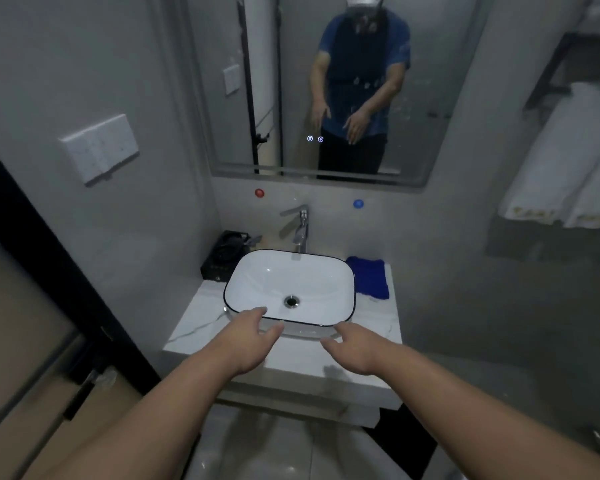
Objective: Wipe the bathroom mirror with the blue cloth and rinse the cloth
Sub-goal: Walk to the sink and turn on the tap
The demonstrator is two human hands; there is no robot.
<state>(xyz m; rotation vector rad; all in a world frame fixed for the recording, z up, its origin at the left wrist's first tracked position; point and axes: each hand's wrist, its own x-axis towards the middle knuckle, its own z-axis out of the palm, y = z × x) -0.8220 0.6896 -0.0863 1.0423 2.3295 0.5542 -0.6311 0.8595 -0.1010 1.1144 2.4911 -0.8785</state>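
Head view, looking down over a small bathroom vanity. Both forearms stretched forward, bare.

Left hand out over the near rim of the white basin, palm down. Fingers straight to loosely relaxed and a little spread, holding nothing. Cannot tell whether the tips touch the rim.

Right hand just beside the left, above the pale marble surface at the basin's near right corner. Palm down too, fingers relaxed and slightly apart, nothing in them.

Blue cloth folded flat on the surface, just right of the basin at the back, well apart from both hands.

Mirror on the wall above and behind the basin, with two small lit icons low on the glass. Reflected there: a person in a blue shirt, both hands lowered and unclenched.

Chrome tap upright behind the basin, spout over the bowl; round metal drain in the bowl's bottom. Red dot and blue dot on the wall to either side of the tap.

Black case on the surface to the left of the basin, against the wall. White switch plate on the left wall. White towels hanging on the right.
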